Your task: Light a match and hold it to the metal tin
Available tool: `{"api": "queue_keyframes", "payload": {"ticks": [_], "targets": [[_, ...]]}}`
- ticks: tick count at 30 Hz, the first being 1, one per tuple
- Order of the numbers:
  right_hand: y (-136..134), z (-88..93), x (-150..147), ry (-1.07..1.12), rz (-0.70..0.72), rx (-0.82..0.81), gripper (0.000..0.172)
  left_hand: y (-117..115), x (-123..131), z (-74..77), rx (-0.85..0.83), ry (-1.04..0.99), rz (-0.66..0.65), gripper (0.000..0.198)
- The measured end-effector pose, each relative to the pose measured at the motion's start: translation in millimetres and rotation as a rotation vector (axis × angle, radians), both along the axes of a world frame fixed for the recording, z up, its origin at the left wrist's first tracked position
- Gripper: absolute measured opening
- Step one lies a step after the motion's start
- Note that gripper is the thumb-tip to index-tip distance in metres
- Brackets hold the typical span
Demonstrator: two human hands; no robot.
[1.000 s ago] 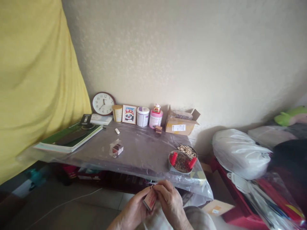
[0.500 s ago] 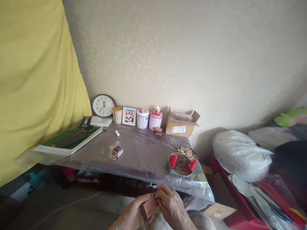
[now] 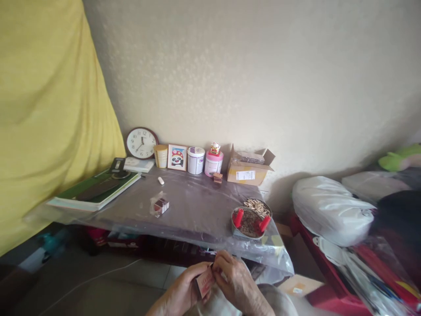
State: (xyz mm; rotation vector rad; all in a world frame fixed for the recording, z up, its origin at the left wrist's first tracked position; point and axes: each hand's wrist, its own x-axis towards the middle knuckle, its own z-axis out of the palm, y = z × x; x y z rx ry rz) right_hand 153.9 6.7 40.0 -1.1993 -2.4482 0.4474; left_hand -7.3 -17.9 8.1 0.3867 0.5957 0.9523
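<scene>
Low in front of my lap, my left hand [image 3: 187, 285] is closed around a matchbox [image 3: 205, 283], a small box with a reddish printed face and dark sides. My right hand [image 3: 233, 276] has its fingers bent and pinched at the box's upper right end; what lies between the fingertips is hidden. Beyond the hands, near the table's front right corner, a round tin [image 3: 248, 224] of dark stuff has two red pieces standing at its rim. Just behind it is a second tin holding many matchsticks [image 3: 257, 207]. A wrapped pack of small boxes [image 3: 160, 206] lies further left.
The plastic-covered table [image 3: 194, 202] ends just beyond my hands. Along the wall stand a clock [image 3: 142, 143], a panda picture [image 3: 177, 157], canisters [image 3: 196, 161] and an opened carton [image 3: 248, 172]. A thick book [image 3: 95, 191] lies left; bags [image 3: 332, 210] are piled right.
The view has shifted slightly. Both hands stay together at the matchbox, with only a small shift of the right fingers at its end.
</scene>
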Motion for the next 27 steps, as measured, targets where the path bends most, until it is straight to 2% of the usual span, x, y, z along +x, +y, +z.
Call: {"api": "queue_keyframes", "payload": {"ticks": [7, 15, 18, 22, 24, 27], "targets": [[3, 5.7, 6, -0.001, -0.042, 0.012, 0.017, 4, -5, -2.5, 0.06, 0.003, 0.018, 0.027], [17, -6.3, 22, 0.465, -0.204, -0.102, 0.02, 6, -9, 1.4, 0.096, -0.036, 0.072, 0.031], [13, -9.3, 19, 0.632, -0.253, -0.171, 0.013, 7, -8, 1.7, 0.09, -0.103, 0.096, 0.029], [2, -11.5, 10, 0.785, -0.281, -0.252, 0.013, 9, -9, -0.2, 0.063, -0.161, 0.116, 0.027], [-4, -11.4, 5, 0.787, -0.266, -0.238, 0.012, 10, -10, -0.4, 0.051, -0.182, 0.12, 0.027], [-12, -10.1, -4, 0.72, -0.196, -0.069, 0.006, 11, -9, 0.9, 0.043, -0.225, 0.155, 0.026]]}}
